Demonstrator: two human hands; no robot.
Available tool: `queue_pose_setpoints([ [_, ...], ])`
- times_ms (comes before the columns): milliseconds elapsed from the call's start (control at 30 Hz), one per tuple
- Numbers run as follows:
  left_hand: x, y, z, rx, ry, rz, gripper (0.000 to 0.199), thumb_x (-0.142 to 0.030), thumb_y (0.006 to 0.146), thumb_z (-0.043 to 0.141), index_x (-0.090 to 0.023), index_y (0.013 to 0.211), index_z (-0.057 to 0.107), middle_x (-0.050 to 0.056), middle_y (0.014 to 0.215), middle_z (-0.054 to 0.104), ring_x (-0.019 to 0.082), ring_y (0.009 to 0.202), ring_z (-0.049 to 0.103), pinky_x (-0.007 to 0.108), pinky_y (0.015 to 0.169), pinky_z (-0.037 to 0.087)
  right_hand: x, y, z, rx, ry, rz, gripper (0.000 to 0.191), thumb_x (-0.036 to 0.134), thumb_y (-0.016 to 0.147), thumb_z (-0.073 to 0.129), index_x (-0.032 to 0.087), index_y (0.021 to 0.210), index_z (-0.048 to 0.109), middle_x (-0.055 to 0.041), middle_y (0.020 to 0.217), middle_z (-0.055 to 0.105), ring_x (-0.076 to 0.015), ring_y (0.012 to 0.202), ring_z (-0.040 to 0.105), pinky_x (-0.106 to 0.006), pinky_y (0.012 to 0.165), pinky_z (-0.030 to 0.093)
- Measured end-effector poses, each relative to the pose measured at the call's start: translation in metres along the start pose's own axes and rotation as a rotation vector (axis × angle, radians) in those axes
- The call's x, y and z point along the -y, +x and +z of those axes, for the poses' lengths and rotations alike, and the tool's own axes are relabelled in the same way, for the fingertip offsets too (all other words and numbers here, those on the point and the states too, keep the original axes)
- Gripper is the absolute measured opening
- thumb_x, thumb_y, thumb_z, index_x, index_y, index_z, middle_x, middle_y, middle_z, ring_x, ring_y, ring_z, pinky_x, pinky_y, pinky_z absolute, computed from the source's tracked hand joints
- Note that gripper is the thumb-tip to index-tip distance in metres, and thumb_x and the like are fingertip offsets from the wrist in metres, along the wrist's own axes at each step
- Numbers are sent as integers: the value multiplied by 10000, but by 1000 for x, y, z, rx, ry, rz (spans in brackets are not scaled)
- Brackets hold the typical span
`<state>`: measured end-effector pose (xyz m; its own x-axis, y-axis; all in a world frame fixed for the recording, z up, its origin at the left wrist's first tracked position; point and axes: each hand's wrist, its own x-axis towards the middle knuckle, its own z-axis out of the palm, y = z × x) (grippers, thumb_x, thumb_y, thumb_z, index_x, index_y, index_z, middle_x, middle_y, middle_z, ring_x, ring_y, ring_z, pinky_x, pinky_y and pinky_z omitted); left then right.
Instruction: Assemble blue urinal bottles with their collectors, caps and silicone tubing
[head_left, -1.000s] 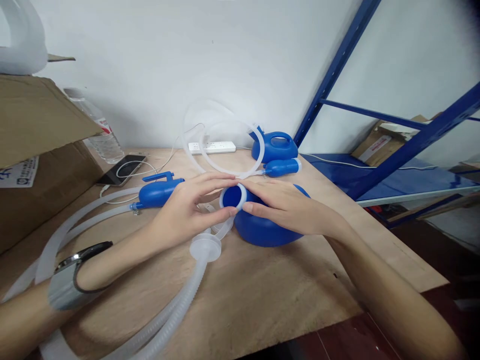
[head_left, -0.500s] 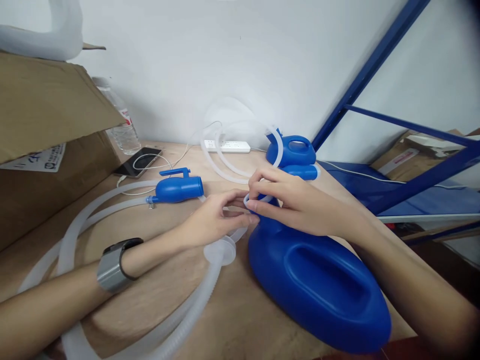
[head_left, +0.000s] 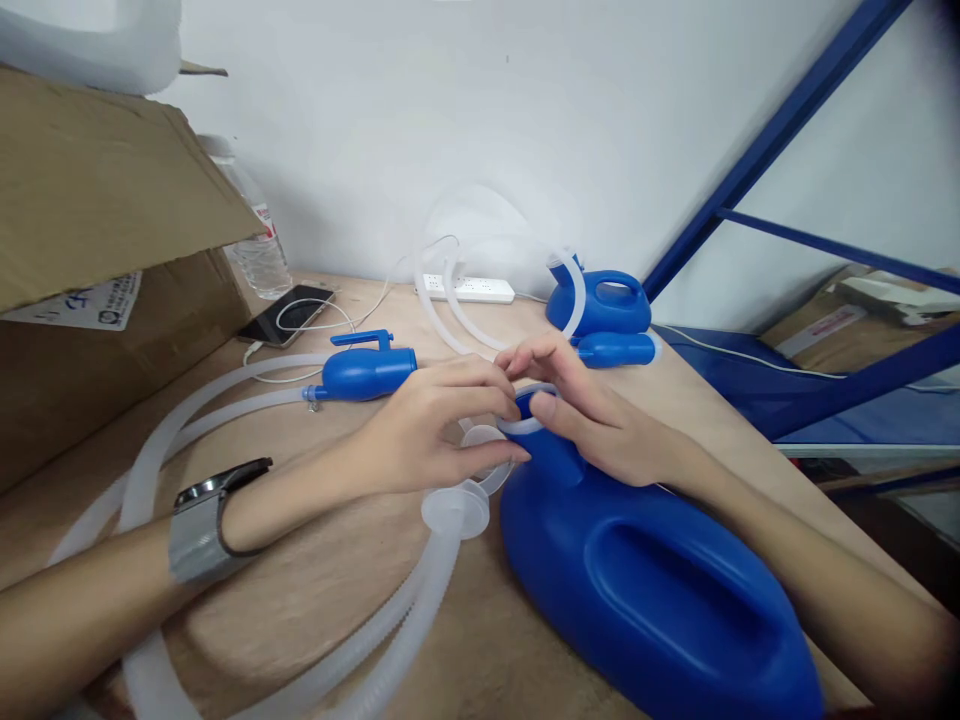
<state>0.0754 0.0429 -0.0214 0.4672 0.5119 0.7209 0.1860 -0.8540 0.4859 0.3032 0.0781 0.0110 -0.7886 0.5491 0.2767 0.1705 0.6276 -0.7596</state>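
Observation:
A large blue plastic urinal bottle [head_left: 637, 600] with a moulded handle lies on the table, its neck towards the wall. A white sealing ring [head_left: 523, 426] sits around the mouth of the neck. My left hand [head_left: 442, 425] grips the ring's left side between thumb and fingers. From the right, my right hand [head_left: 600, 410] has its thumb on the ring's edge and its fingers curled over the far side. Just left of the neck is a translucent cap [head_left: 455, 510] joined to a corrugated white hose [head_left: 420, 600].
A smaller blue funnel piece [head_left: 367, 372] with a hose lies at left. Behind are another blue bottle [head_left: 600, 300], a blue tube piece [head_left: 619, 349] and a power strip [head_left: 469, 289]. A phone [head_left: 289, 315], water bottle [head_left: 259, 250] and cardboard box [head_left: 120, 190] stand left; a blue shelf frame [head_left: 787, 130] right.
The hands have shifted around the ring, and the bottle's mouth now shows between them. My right thumb has moved onto the ring's near right edge. The view has shifted slightly.

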Motion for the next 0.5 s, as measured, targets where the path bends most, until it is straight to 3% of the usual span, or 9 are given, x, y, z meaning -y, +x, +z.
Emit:
queue_pose_setpoints([
  [67, -7, 5, -7, 92, -25, -19, 141, -286, 928, 814, -207, 878, 709, 41, 922, 775, 194, 901, 732, 377, 950, 595, -1, -3, 3, 35, 62, 0, 722, 666, 863, 823, 317, 1330, 397, -58, 1324, 618, -241, 1189, 674, -402, 1027, 552],
  [133, -16, 9, -12, 189, -60, -59, 169, -249, 927, 780, -204, 816, 661, 14, 839, 726, 167, 819, 676, 351, 902, 572, -1, -6, 7, 42, 79, 34, 1109, 625, 630, 996, 341, 1443, 298, -57, 1341, 645, -273, 1224, 695, -438, 1085, 536],
  [200, -25, 11, -17, 267, -93, -120, 196, -228, 919, 752, -201, 789, 608, -4, 808, 674, 143, 763, 603, 310, 809, 532, 1, -9, 10, 92, 110, 114, 1307, 538, 612, 1023, 341, 1574, 160, -30, 1219, 722, -275, 1174, 736, -452, 1089, 542],
  [300, -36, 15, -21, 365, -160, -221, 225, -213, 922, 723, -203, 773, 555, -17, 796, 620, 129, 733, 540, 280, 707, 473, 5, -13, 12, 211, 199, 215, 1346, 372, 762, 943, 316, 1684, -34, 50, 970, 767, -215, 895, 790, -391, 919, 614],
  [367, -40, 17, -22, 423, -218, -267, 239, -213, 947, 707, -204, 765, 552, -18, 793, 608, 129, 741, 546, 275, 706, 472, 7, -13, 13, 252, 255, 200, 1367, 279, 773, 906, 308, 1703, -95, 65, 954, 767, -184, 789, 777, -356, 837, 624],
  [500, -43, 22, -22, 471, -281, -314, 216, -202, 962, 689, -204, 781, 571, -25, 799, 603, 126, 746, 562, 281, 743, 497, 10, -10, 15, 274, 333, 142, 1348, 219, 760, 874, 279, 1715, -74, 12, 1091, 774, -202, 962, 793, -390, 965, 612],
])
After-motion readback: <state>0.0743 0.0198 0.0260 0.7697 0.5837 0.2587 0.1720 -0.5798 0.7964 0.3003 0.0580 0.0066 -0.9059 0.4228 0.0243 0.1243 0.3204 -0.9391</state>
